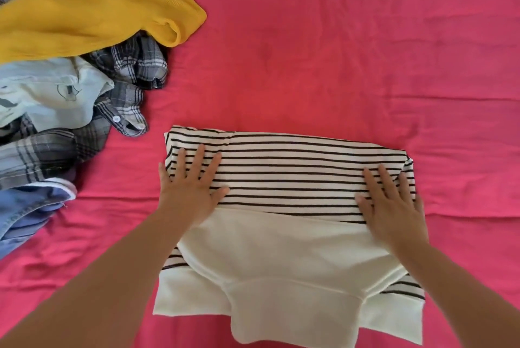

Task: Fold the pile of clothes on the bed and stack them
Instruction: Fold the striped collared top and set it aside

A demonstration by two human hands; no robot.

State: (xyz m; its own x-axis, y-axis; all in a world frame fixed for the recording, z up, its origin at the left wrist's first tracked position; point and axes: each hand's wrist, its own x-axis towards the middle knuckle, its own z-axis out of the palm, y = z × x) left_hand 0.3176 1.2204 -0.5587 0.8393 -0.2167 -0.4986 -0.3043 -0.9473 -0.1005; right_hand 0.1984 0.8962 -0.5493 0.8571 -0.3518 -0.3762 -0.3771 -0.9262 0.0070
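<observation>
The striped top (281, 173) lay on the bed (365, 66) beneath the left grip (185, 195) and right grip (394, 207), both flat with fingers apart, probably to press its fold smooth. The unfolded pile (56, 80) sat beyond the left grip.

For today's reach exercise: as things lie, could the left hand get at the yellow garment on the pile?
Probably yes: the left hand lies flat on the striped top, holding nothing; the yellow garment tops the pile, only bare sheet between.

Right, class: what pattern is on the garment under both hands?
Thin black stripes across the folded cream top; head view.
</observation>
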